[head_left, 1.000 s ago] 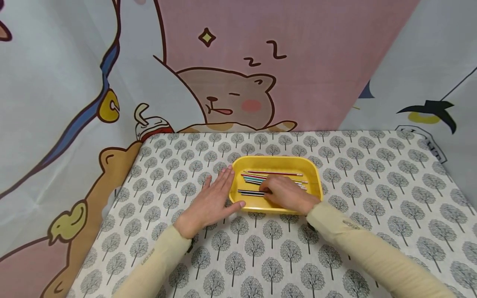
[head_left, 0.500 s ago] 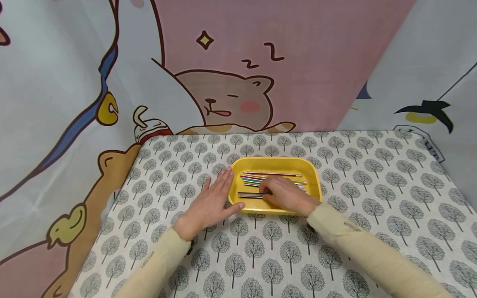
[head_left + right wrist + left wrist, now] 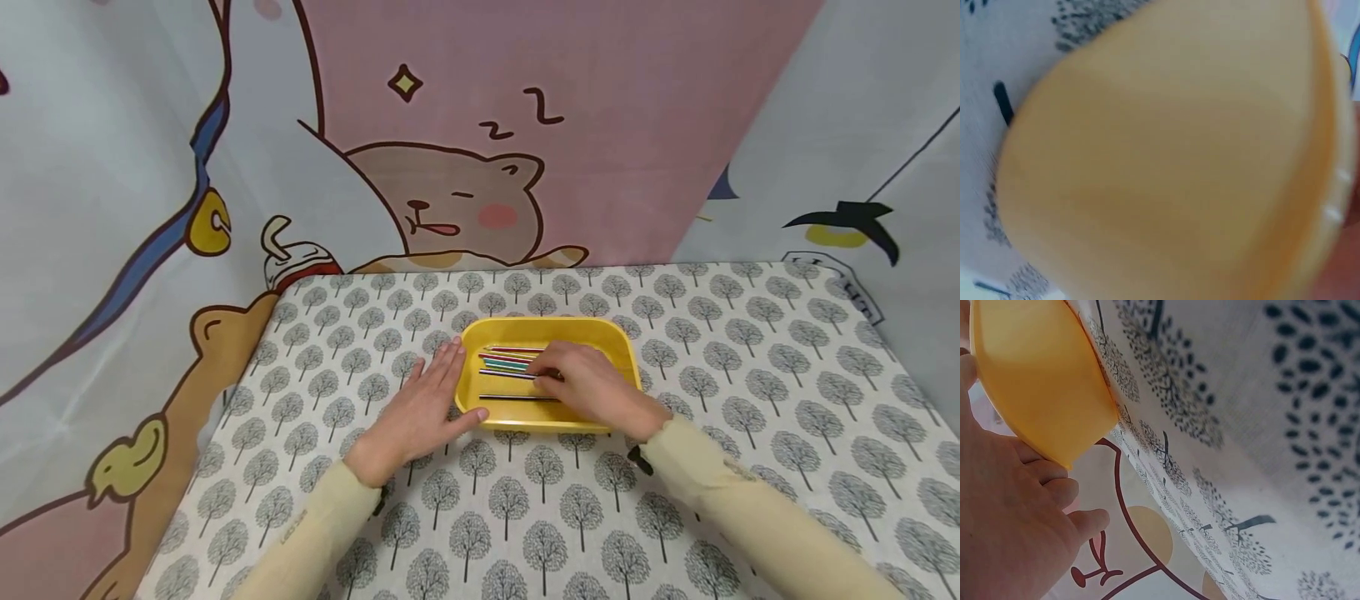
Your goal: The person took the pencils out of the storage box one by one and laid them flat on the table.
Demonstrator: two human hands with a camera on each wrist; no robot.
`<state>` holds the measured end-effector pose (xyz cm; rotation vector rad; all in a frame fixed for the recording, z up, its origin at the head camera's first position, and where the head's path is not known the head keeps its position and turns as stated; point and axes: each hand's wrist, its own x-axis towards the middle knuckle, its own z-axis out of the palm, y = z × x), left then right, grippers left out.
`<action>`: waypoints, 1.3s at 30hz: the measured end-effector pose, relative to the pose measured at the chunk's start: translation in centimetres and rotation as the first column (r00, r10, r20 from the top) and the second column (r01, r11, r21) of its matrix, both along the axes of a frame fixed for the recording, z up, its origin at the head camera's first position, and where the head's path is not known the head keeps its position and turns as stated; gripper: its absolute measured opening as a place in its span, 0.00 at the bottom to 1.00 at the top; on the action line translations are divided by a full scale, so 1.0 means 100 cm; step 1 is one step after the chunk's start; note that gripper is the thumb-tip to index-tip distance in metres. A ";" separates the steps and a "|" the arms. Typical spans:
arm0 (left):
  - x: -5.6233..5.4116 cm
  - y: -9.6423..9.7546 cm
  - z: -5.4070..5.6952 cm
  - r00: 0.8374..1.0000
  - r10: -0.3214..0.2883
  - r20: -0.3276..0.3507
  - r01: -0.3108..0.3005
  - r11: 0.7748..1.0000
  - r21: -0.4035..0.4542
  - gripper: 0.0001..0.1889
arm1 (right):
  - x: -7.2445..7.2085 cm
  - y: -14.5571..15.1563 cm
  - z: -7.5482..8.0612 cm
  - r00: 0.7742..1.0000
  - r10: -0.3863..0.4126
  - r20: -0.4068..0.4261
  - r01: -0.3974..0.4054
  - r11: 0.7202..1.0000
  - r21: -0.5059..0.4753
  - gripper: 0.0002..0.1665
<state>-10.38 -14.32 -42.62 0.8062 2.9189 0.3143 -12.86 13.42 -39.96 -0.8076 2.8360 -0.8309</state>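
A shallow yellow tray [image 3: 561, 422] sits on the table in the head view, with several pencils lying lengthwise inside. My left hand [image 3: 420, 408] rests against its left end, fingers extended along the rim and thumb at the near corner; in the left wrist view those fingertips touch the tray wall [image 3: 1041, 381]. Over the tray's middle, my right hand [image 3: 585, 379] pinches a dark striped pencil [image 3: 504, 374] with curled fingers. Behind it lie red and teal pencils [image 3: 504, 364], partly hidden by that hand. A single dark pencil [image 3: 513, 397] lies apart near the front wall.
A cloth [image 3: 540, 500] printed with trees covers the table. Behind the table hangs a curtain [image 3: 600, 125] with cartoon animals, and it also runs along the left and right sides. In the right wrist view the tray's outer wall [image 3: 1160, 150] fills most of the frame, blurred.
My right hand has shifted back and slightly right, bringing a dark pencil from the front pair towards the rear group. One pencil stays near the front. The left hand keeps its place on the tray.
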 end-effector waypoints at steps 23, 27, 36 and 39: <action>0.000 0.000 0.001 1.000 0.008 0.026 -0.009 1.000 0.005 0.53 | 0.026 0.058 0.041 0.975 -0.026 -0.219 -0.004 0.991 -0.137 0.13; 0.000 0.000 -0.001 1.000 0.002 0.013 -0.002 1.000 0.007 0.53 | 0.029 0.074 0.042 0.969 -0.031 -0.246 0.004 0.994 -0.110 0.14; 0.000 -0.002 0.000 1.000 0.009 0.020 -0.009 1.000 0.008 0.53 | 0.030 0.111 0.041 0.952 -0.073 -0.296 0.054 0.996 -0.073 0.16; 0.000 -0.001 -0.001 1.000 0.003 0.016 -0.003 1.000 0.014 0.53 | 0.030 0.124 0.038 0.948 -0.105 -0.299 0.092 0.994 -0.058 0.15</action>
